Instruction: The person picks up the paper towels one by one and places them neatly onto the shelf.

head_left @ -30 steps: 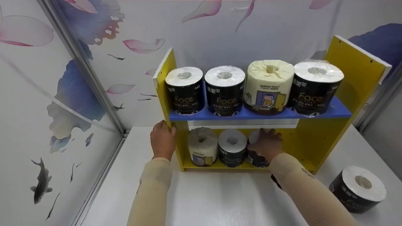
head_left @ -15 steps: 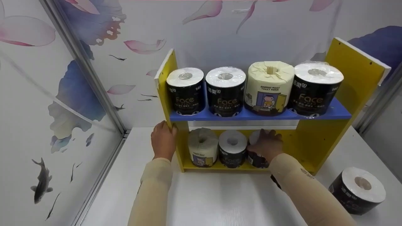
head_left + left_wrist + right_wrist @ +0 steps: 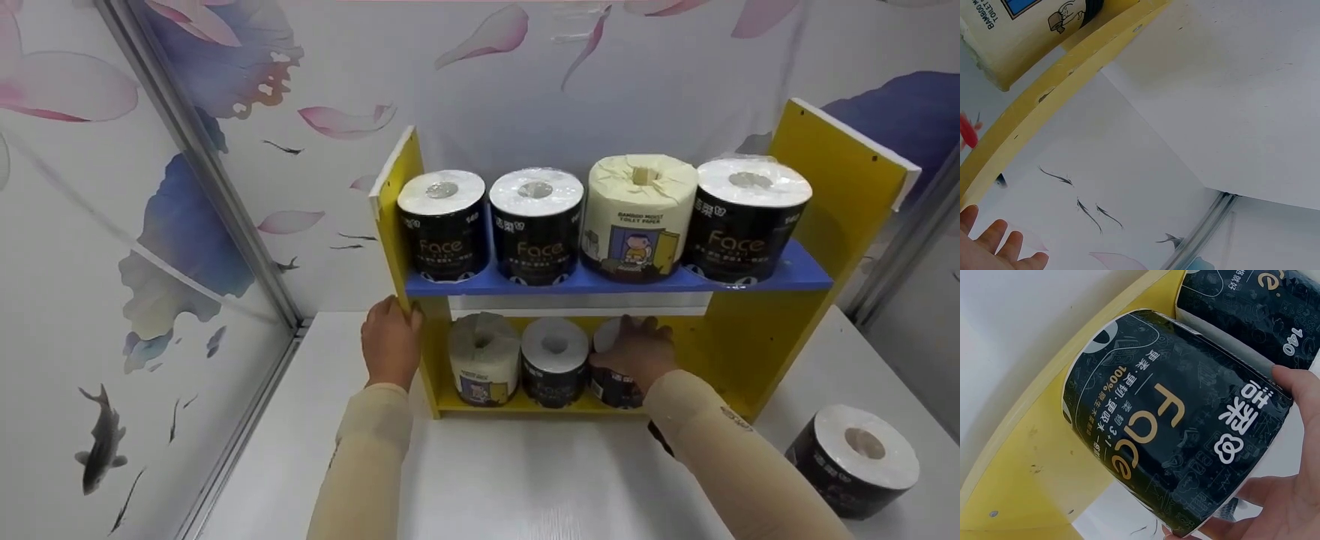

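In the head view, my right hand (image 3: pixel 637 351) holds a black-wrapped toilet paper roll (image 3: pixel 613 390) on the lower yellow board of a small shelf (image 3: pixel 806 319). The right wrist view shows the thumb and fingers around the white top end of that roll (image 3: pixel 1168 422). To its left stand another black roll (image 3: pixel 553 375) and a cream-wrapped roll (image 3: pixel 484 360). My left hand (image 3: pixel 390 345) touches the shelf's left side panel. In the left wrist view its fingers (image 3: pixel 1012 244) are spread and fairly straight, beside the yellow panel (image 3: pixel 1044 95).
Several rolls line the blue upper board (image 3: pixel 517 283), one of them a cream roll (image 3: pixel 640 217). A loose black-wrapped roll (image 3: pixel 855 461) lies tilted on the white table (image 3: pixel 510 480), right of the shelf. Printed wall panels (image 3: pixel 337 195) stand behind and to the left.
The head view has tilted slightly, so the shelf and rolls appear a little lower. Both hands keep their places on the side panel and the roll.
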Demonstrator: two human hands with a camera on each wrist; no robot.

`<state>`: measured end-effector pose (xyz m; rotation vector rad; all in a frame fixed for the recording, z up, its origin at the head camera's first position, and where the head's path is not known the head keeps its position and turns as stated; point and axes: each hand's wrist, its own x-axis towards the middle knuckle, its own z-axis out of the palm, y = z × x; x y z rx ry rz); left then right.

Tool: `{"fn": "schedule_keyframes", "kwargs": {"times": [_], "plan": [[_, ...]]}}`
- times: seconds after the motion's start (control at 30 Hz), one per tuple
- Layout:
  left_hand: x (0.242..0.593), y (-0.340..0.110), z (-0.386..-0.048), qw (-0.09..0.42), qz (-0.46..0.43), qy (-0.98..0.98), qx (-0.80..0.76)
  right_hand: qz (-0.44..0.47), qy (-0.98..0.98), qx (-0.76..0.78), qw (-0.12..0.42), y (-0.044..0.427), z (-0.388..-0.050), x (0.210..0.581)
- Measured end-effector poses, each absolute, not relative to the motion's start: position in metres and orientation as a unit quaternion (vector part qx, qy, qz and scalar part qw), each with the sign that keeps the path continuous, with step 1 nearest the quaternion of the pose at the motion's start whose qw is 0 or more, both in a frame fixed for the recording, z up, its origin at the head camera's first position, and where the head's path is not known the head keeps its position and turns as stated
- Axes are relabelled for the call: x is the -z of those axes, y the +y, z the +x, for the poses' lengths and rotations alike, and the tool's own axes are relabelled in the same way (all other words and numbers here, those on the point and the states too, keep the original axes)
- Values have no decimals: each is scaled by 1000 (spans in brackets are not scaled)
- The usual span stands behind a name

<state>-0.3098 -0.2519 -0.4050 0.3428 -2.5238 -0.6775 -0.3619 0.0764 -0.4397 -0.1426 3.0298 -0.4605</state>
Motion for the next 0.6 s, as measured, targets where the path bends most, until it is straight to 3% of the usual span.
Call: {"fn": "schedule_keyframes", "kwargs": {"times": [0.6], "plan": [[408, -254, -311, 280, 108, -924, 237, -80, 982, 157, 65, 87, -361, 437]]}}
